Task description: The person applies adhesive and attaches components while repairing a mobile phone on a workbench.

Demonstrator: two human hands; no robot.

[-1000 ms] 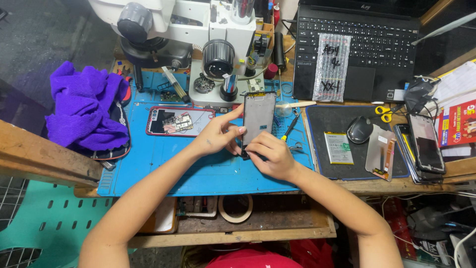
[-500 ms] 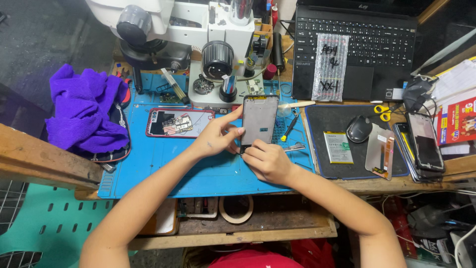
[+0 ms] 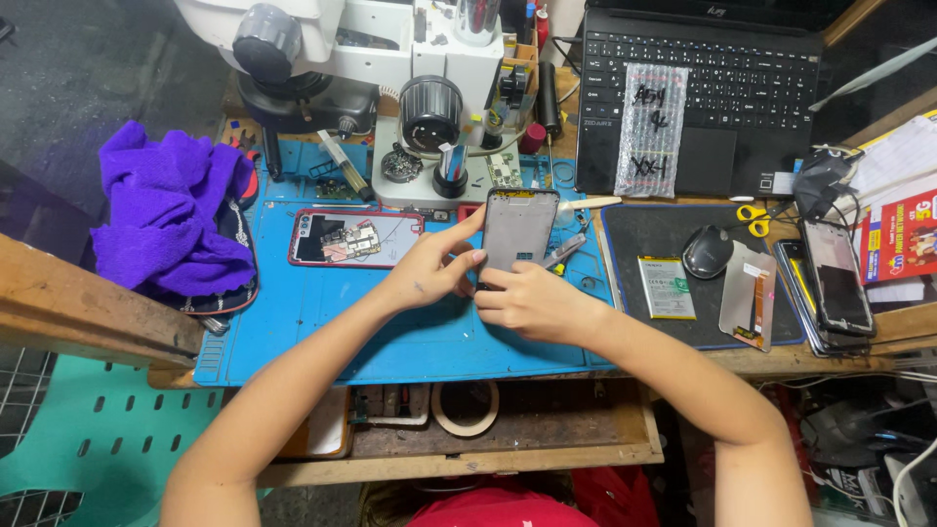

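Both hands pinch the phone screen (image 3: 518, 229) on the blue mat (image 3: 322, 322), left hand (image 3: 429, 268) at its side, right hand (image 3: 532, 303) at its bottom; thin, light, probably fragile, best held by edges.

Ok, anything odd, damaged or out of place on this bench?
Two things. An opened phone lies left of the hands on the blue mat, its circuit board exposed. A bubble-wrap packet rests on the laptop keyboard. The hands hold a screen panel that looks intact.
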